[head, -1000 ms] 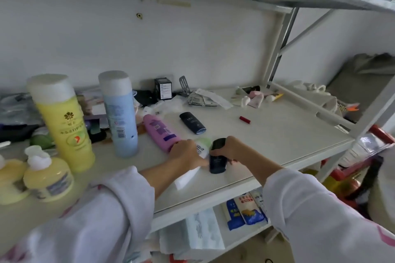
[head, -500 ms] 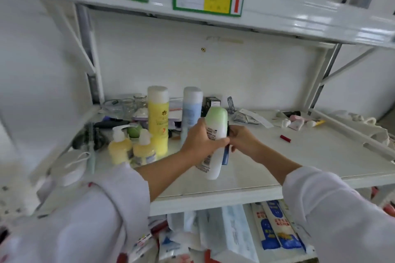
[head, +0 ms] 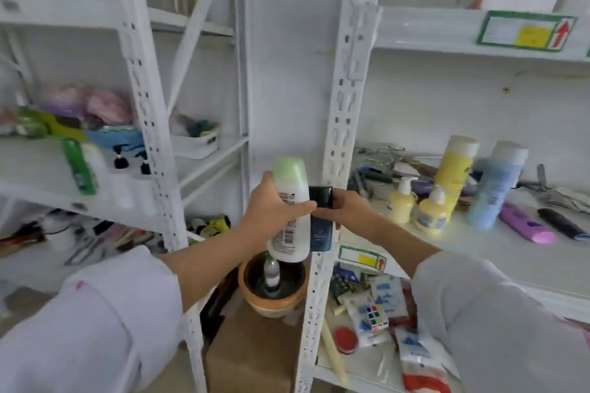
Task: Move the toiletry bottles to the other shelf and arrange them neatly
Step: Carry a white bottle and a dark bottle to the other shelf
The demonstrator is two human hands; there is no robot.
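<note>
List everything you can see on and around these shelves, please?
white bottle: 1, green cap, held upright between the two racks
dark bottle: 1, navy, behind the white bottle
tall bottles: 2, yellow and blue, upright on right shelf
pump bottles: 2, pale yellow, right shelf front
lying bottles: 2, purple and dark, right shelf
green bottle: 1, left shelf
bowl: 1, tan, on cardboard box below
left hand: grip on white bottle
right hand: grip on dark bottle
</note>
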